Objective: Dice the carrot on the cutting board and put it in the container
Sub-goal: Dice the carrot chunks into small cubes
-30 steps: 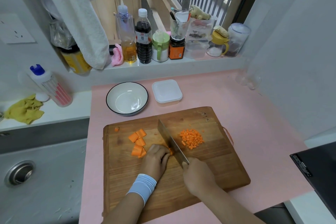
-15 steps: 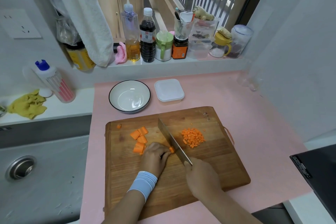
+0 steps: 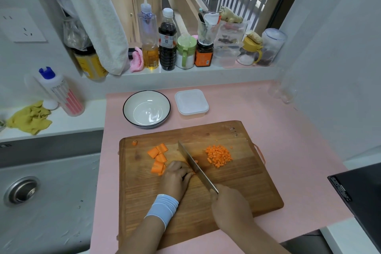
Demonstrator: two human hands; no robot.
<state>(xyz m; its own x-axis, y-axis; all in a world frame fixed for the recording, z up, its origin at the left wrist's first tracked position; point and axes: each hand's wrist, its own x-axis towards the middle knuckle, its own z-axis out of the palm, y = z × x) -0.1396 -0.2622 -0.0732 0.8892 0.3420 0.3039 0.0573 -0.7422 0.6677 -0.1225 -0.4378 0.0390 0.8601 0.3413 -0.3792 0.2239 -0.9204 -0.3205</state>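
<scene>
Knife (image 3: 195, 166) in right hand (image 3: 229, 204) beside carrot dice (image 3: 219, 154)

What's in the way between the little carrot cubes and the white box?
Only bare cutting board and pink counter lie between the carrot cubes and the white box. But the box's lid is on, so that blocks them. The bowl beside it is open.

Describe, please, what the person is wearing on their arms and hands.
A light blue ribbed wristband circles the left wrist. The left hand and right hand are gloveless, and no sleeves cover either forearm.
</scene>
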